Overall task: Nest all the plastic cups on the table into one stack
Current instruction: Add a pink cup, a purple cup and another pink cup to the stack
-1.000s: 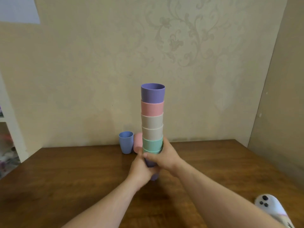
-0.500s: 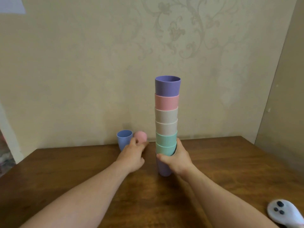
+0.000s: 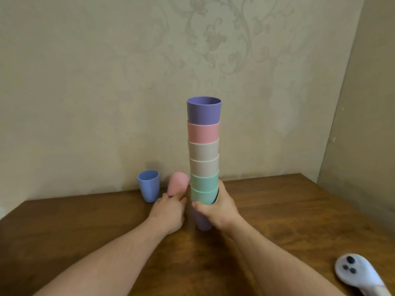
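Observation:
A tall stack of nested cups (image 3: 204,146) stands upright on the wooden table (image 3: 299,221), purple on top, then pink, two beige, two mint and a lilac one at the bottom. My right hand (image 3: 218,207) grips the stack low down, around the lower mint cup. My left hand (image 3: 170,210) holds a loose pink cup (image 3: 177,184) by its lower part, tilted and blurred, just left of the stack. A blue cup (image 3: 148,185) stands upright by the wall, left of the pink one.
A white controller (image 3: 359,274) with dark buttons lies at the table's near right. Patterned walls close the table off at the back and on the right.
My left hand left the stack, reached to the pink cup and took hold of it; the cup is now tilted and nearer the stack. My right hand stays on the stack.

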`<state>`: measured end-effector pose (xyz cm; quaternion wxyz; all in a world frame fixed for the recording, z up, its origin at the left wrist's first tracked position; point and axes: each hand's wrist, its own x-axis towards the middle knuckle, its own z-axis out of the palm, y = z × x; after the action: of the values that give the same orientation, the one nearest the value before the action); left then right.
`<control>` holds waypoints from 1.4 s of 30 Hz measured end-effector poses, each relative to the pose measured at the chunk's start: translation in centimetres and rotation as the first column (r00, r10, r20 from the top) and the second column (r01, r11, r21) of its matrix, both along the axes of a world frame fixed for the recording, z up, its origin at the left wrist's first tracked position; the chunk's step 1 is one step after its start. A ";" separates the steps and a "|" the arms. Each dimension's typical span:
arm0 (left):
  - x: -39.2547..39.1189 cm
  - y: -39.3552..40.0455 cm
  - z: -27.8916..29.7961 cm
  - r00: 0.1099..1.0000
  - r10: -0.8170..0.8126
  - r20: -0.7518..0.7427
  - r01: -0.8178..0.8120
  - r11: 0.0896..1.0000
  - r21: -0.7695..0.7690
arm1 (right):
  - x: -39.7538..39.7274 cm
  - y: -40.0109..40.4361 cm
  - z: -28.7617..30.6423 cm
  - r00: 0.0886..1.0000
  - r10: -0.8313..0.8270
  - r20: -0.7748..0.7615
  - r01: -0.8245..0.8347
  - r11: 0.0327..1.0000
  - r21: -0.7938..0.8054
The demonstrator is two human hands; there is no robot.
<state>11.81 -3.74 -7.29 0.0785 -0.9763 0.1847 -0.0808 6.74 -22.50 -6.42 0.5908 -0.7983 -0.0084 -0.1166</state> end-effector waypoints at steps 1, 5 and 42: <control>-0.9 0.4 0.4 1.000 -0.019 0.003 0.019 1.000 0.012 | -0.1 0.0 0.0 1.000 0.004 -0.001 -0.004 1.000 0.000; -4.1 2.7 2.2 0.977 -0.079 0.199 0.063 0.994 0.089 | -0.4 0.3 0.3 1.000 -0.004 0.012 0.004 1.000 0.007; -9.0 6.1 6.8 0.893 0.118 -0.434 -0.420 0.568 -0.708 | -2.2 0.8 5.6 1.000 0.030 0.002 -0.030 0.999 0.031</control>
<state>2.79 2.35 -0.48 -0.3788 -0.9249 -0.0126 0.0289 4.59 -21.72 -0.82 0.6050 -0.7886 -0.0190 -0.1085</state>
